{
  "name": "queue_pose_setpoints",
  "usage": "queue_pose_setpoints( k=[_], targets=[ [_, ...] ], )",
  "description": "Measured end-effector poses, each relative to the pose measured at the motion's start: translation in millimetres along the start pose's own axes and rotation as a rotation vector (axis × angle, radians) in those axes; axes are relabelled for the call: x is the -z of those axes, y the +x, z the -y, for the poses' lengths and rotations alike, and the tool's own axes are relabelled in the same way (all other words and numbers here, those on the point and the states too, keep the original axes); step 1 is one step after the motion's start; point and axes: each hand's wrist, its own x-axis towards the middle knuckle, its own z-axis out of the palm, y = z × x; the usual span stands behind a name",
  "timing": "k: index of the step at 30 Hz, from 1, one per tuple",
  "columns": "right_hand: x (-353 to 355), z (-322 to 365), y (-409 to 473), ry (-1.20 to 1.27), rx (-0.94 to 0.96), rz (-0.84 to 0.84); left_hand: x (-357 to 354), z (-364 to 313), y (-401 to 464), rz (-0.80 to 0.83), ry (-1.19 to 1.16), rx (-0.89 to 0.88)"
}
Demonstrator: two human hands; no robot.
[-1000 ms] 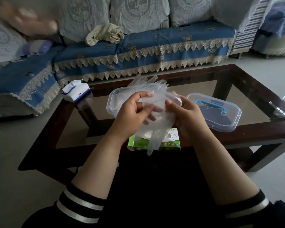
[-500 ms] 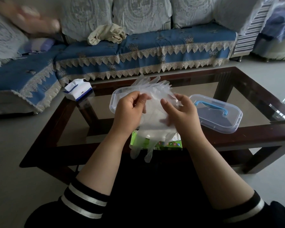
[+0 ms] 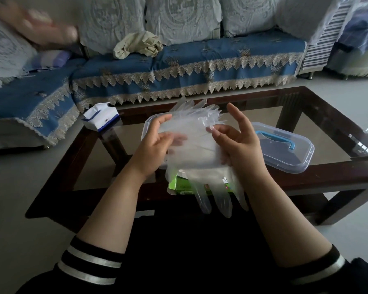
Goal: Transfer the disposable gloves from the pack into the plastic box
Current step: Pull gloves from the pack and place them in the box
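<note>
Far left on the glass worktop (image 3: 119, 166), near its back corner, stands a white-and-blue tissue pack (image 3: 101, 119), well apart from the rest.

The left hand (image 3: 155, 145) is raised over the middle of the worktop. Its grip is closed on the left edge of a stack of clear disposable gloves (image 3: 196, 145), thumb on top and fingers curled beneath.

The gloves are held in the air between both hands. One set of glove fingers fans upward and away over the plastic box (image 3: 149, 126), another set hangs down toward the near edge of the worktop. The box shows only as a clear rim behind the left hand and the gloves; its contents cannot be made out.

Below the gloves lies the green glove pack (image 3: 178, 184) at the near edge of the worktop, partly covered by the hanging glove fingers.

The right hand (image 3: 240, 143) pinches the right edge of the stack between thumb and a bent finger (the remaining fingers are spread and raised, free of the gloves).

To the right of that hand the clear lid (image 3: 285, 149) with a blue handle lies flat on the glass.
</note>
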Motion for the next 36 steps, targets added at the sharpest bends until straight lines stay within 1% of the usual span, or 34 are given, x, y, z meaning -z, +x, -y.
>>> queue_pose_setpoints(
  k=[1, 3, 4, 7, 8, 10, 13, 15, 17, 19, 20, 22, 25, 29, 36],
  targets=[
    [0.1, -0.4, -0.1, -0.009, 0.003, 0.013, 0.0, -4.3, 1.6, 0.004, -0.031, -0.011],
    [0.6, -2.1, -0.2, -0.036, -0.005, 0.041, -0.9, -13.9, 6.4, 0.082, -0.050, -0.037],
    [1.1, -3.2, 0.2, -0.053, -0.009, 0.056, -2.6, -19.2, 9.7, 0.128, -0.005, -0.050],
    [4.5, -6.7, 3.1, -0.099, -0.014, 0.089, -7.4, -33.3, 22.6, 0.235, 0.246, -0.067],
    [5.9, -6.7, 4.1, -0.111, -0.012, 0.093, -8.2, -36.8, 27.5, 0.258, 0.291, -0.088],
    [10.3, -6.4, 7.6, -0.126, -0.024, 0.083, -9.5, -39.7, 37.4, 0.264, 0.298, -0.141],
    [20.7, -8.4, 15.0, -0.225, -0.043, 0.056, -5.0, -39.4, 51.4, 0.183, 0.313, -0.153],
    [28.5, -11.1, 17.8, -0.259, -0.041, -0.024, 2.6, -35.8, 61.4, 0.114, 0.288, -0.165],
    [37.0, -15.0, 20.0, -0.167, -0.047, -0.155, 10.4, -30.2, 74.2, 0.003, 0.249, -0.165],
    [44.5, -20.7, 21.6, -0.134, -0.042, -0.262, 17.6, -21.1, 88.7, -0.152, 0.229, -0.140],
    [47.1, -23.8, 22.4, -0.145, -0.043, -0.292, 21.3, -15.1, 97.1, -0.221, 0.223, -0.120],
    [48.0, -28.5, 22.1, -0.170, -0.060, -0.302, 27.4, -0.1, 111.5, -0.312, 0.239, -0.063],
    [44.4, -30.3, 18.2, -0.222, -0.068, -0.223, 27.1, 24.1, 126.8, -0.366, 0.329, 0.052],
    [35.3, -38.6, 14.1, -0.349, -0.104, -0.068, 16.3, 45.4, 134.5, -0.345, 0.480, 0.155],
    [36.9, -52.8, 18.3, -0.618, -0.193, 0.115, 11.2, 65.6, 145.5, -0.123, 0.847, 0.322]
  ],
)
